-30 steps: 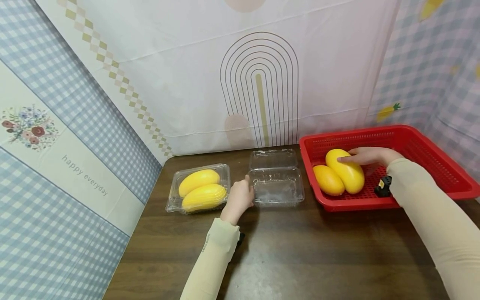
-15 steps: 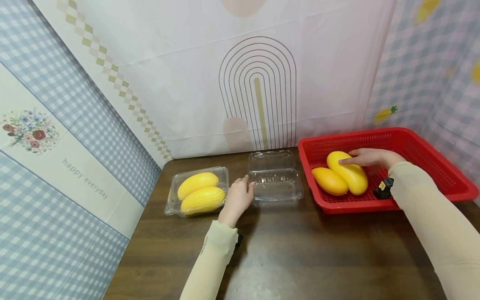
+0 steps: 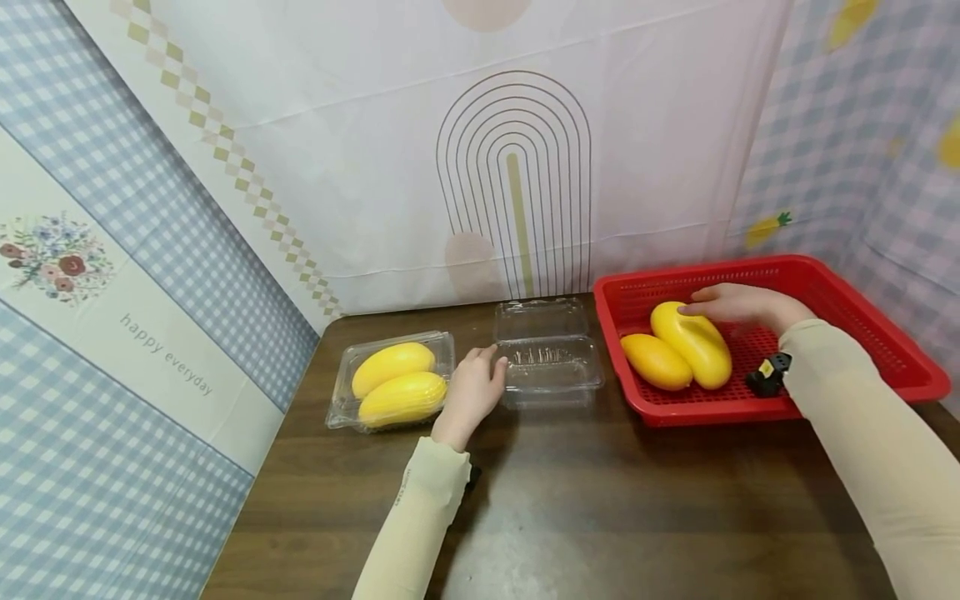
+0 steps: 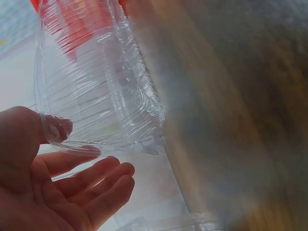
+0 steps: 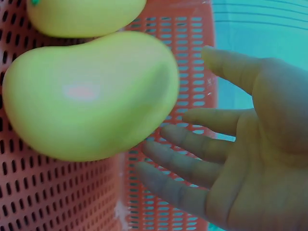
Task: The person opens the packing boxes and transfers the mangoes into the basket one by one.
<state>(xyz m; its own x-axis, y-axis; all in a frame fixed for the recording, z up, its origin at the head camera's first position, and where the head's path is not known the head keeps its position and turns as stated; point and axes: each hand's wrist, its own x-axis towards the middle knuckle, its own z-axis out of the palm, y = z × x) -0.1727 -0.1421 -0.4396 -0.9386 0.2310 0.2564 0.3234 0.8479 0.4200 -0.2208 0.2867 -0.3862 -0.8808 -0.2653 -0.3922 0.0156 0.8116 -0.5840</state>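
In the head view, my left hand is at the left edge of an open clear plastic clamshell box. The left wrist view shows its thumb and index finger pinching the rim at a corner, other fingers loose. My right hand hovers over the red basket, beside a large yellow mango. In the right wrist view, its fingers are spread and apart from that mango. A more orange mango lies against it on the left.
A closed clear box at the left of the dark wooden table holds two yellow mangoes. A printed cloth wall stands behind the table. The basket sits close to the right-hand cloth.
My right hand, earlier with its thumb over the yellow mango, has risen slightly. Both basket mangoes have turned a little since a second ago. My left hand stays at the box edge, its fingers shifted.
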